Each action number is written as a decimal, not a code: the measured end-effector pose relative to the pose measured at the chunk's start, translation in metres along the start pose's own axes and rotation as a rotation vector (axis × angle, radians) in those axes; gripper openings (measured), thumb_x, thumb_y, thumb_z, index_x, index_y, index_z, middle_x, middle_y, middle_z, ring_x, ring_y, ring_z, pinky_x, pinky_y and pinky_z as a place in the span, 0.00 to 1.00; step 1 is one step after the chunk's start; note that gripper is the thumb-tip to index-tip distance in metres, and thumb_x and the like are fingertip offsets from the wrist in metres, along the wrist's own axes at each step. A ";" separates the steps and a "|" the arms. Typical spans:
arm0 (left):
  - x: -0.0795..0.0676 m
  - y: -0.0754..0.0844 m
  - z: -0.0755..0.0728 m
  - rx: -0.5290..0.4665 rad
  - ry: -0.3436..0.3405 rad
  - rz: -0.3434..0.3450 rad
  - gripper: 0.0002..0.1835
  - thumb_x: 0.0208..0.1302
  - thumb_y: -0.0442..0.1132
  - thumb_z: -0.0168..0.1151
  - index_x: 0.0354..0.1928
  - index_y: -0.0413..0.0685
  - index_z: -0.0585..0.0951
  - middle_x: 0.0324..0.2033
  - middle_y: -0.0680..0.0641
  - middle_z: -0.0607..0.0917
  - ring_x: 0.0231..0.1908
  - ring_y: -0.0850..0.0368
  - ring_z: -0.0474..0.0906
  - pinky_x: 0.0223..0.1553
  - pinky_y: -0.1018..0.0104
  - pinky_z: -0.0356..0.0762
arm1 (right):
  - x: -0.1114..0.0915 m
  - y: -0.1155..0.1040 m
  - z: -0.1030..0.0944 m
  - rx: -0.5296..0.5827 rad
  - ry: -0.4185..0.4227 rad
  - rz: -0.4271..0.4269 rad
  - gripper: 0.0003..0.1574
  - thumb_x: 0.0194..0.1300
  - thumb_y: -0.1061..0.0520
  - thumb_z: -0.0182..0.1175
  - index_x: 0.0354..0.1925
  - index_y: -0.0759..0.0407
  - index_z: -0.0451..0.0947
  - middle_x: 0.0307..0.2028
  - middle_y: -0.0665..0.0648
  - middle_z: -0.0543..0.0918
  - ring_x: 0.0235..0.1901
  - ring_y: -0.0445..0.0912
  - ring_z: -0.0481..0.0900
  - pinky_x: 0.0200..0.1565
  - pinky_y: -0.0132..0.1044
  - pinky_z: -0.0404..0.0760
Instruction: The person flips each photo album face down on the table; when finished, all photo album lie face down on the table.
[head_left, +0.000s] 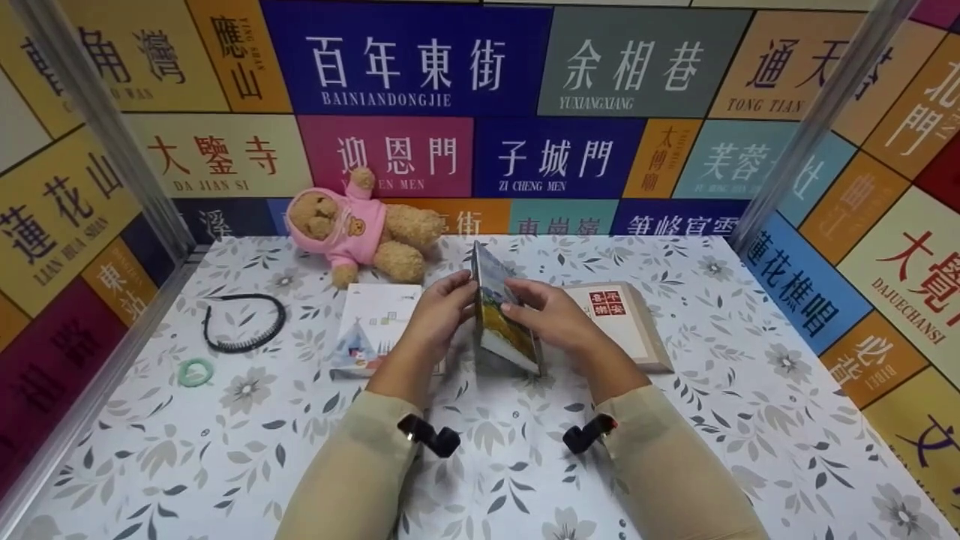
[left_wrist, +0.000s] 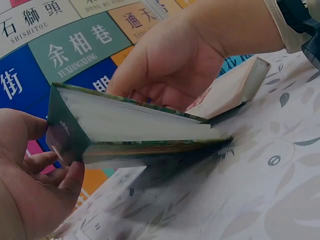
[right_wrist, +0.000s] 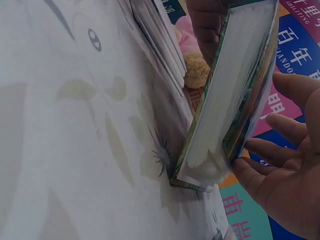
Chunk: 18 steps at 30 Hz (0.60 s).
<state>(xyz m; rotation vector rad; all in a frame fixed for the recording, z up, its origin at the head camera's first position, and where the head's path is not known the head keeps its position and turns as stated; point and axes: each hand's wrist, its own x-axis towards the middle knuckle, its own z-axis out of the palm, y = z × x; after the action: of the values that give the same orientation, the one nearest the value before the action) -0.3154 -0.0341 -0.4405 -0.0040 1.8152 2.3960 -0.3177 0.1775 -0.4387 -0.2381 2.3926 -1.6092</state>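
A hardcover book with a landscape cover stands upright on its edge at the middle of the table, its covers slightly spread in the left wrist view. At its dark green spine, my left hand grips it between thumb and fingers. The fingertips of my right hand touch the outer cover from the right; in the right wrist view those fingers are spread and only lightly bent. Left of it lies a white book with a tent picture, partly covered by my left arm. A thick beige book with red characters lies right, behind my right hand.
A teddy bear in a pink hoodie lies at the back left. A black headband and a pale green ring lie on the left side of the flower-patterned table. Lettered panels wall in the back and sides.
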 end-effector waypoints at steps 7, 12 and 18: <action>-0.006 0.004 0.006 0.015 -0.058 0.032 0.34 0.79 0.37 0.61 0.81 0.38 0.64 0.80 0.40 0.68 0.76 0.46 0.72 0.76 0.50 0.74 | -0.007 -0.015 0.002 0.059 0.005 -0.068 0.34 0.75 0.38 0.67 0.75 0.35 0.74 0.76 0.49 0.76 0.76 0.50 0.74 0.76 0.54 0.74; -0.008 0.009 0.011 0.056 -0.071 0.058 0.33 0.78 0.38 0.62 0.80 0.41 0.66 0.81 0.43 0.68 0.70 0.49 0.78 0.73 0.52 0.78 | -0.010 -0.020 0.003 0.131 0.004 -0.174 0.37 0.78 0.42 0.64 0.78 0.46 0.71 0.76 0.54 0.75 0.75 0.53 0.75 0.75 0.50 0.76; -0.013 0.012 0.014 0.200 -0.044 0.070 0.35 0.77 0.45 0.65 0.81 0.47 0.67 0.76 0.42 0.76 0.71 0.48 0.79 0.71 0.52 0.79 | -0.012 -0.022 0.003 0.245 -0.007 -0.213 0.39 0.80 0.46 0.62 0.82 0.49 0.64 0.77 0.60 0.73 0.73 0.55 0.77 0.69 0.44 0.82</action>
<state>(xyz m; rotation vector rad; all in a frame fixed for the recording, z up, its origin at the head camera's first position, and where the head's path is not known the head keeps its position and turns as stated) -0.3031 -0.0250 -0.4240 0.1345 2.0572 2.2283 -0.3050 0.1696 -0.4184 -0.4628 2.1986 -1.9705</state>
